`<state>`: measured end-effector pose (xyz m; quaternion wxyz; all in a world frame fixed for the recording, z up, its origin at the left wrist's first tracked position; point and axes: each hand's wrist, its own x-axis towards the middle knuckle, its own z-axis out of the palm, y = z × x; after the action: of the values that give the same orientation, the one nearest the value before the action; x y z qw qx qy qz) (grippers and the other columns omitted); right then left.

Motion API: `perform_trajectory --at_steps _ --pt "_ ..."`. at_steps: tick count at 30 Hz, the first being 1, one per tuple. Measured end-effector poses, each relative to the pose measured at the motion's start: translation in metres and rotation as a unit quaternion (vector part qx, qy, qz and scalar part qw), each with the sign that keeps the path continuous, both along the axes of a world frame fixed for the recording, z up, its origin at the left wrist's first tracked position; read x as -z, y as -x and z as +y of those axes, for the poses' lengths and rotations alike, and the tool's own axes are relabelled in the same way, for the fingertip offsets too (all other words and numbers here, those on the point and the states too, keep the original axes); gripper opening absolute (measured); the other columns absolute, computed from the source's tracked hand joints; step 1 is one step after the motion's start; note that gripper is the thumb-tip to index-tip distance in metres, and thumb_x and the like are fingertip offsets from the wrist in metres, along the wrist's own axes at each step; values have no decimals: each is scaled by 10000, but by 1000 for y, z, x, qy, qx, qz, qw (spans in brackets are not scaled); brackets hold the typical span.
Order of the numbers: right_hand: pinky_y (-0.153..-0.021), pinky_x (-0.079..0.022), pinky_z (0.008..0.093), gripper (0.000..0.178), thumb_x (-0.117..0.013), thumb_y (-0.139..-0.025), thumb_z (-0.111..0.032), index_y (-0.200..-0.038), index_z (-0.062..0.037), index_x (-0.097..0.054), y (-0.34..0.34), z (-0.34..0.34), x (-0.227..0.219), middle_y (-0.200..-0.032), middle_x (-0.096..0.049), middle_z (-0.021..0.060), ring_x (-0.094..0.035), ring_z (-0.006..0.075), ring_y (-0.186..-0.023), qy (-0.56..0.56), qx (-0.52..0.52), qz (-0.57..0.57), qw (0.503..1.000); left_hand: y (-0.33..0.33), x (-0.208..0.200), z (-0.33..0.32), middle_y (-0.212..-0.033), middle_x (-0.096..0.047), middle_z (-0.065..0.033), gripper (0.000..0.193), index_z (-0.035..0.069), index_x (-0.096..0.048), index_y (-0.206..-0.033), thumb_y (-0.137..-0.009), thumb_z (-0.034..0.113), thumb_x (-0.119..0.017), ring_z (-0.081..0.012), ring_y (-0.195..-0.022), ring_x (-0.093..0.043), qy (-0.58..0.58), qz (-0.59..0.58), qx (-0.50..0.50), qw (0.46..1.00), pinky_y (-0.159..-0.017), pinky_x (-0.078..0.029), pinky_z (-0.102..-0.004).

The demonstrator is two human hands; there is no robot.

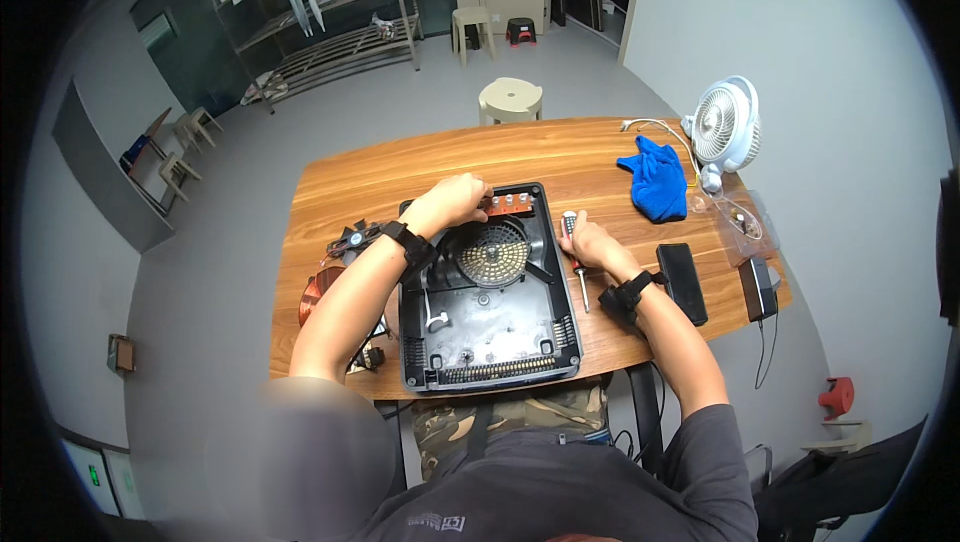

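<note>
A black plastic appliance housing (480, 337) lies open side up before me, with a round vent grille (492, 254) in its floor. My left hand (455, 202) reaches across to its far end, fingers closed at the left end of a narrow orange-red circuit board (513, 204). Just right of the housing, my right hand (592, 244) grips a screwdriver (584, 289) by its red and black handle. Its shaft points toward me over the tabletop. A white plug (438, 319) on a wire rests inside the housing.
Left of the housing sit a small black fan (357, 239) with wires and a copper coil (312, 297), partly behind my forearm. To the right are a black phone (682, 284), a blue cloth (657, 180), a white desk fan (725, 127) and a dark box (758, 289).
</note>
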<state>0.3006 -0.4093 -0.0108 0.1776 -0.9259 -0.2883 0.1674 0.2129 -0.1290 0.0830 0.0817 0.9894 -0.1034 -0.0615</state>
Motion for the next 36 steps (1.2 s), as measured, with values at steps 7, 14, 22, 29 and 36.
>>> perform_trajectory --at_steps 7,14,22,29,36 --pt "-876 -528 531 628 -671 -908 -372 -1190 128 -414 -3 -4 -2 -1023 -656 386 -650 513 -1002 -27 -2 26 999 -21 20 2 -937 -727 -206 329 5 -741 -966 -710 172 -862 -367 -917 -703 16 3 -43 999 -807 -561 -443" --pt "-768 -565 511 525 -683 -884 -311 -1158 62 -434 -17 -14 -62 -943 -667 357 -689 488 -874 -137 16 -47 989 -28 24 -5 -893 -733 -204 367 -9 -746 -913 -591 63 -909 -363 -869 -719 55 -3 -95 994 -766 -574 -424" --pt "-661 -567 384 411 -696 -906 -106 -1189 -22 -410 2 33 -149 -790 -673 159 -727 297 -730 -371 -82 -134 915 -34 21 -4 -898 -741 -192 361 9 -752 -885 -561 24 -910 -350 -866 -727 69 25 -124 990 -754 -580 -413" --pt "-680 -541 440 472 -724 -880 -140 -1223 -22 -422 -6 64 -142 -811 -659 206 -691 384 -752 -349 -117 -128 921 -38 27 -5 -884 -737 -202 339 4 -750 -844 -542 -5 -901 -357 -874 -726 63 15 -140 988 -767 -580 -423" --pt "-673 -540 445 475 -717 -882 -134 -1231 -19 -415 -8 72 -134 -790 -661 197 -695 375 -734 -347 -131 -117 921 -34 28 -9 -888 -729 -219 352 -4 -746 -849 -533 -17 -899 -381 -887 -720 65 -12 -143 987 -782 -577 -442"
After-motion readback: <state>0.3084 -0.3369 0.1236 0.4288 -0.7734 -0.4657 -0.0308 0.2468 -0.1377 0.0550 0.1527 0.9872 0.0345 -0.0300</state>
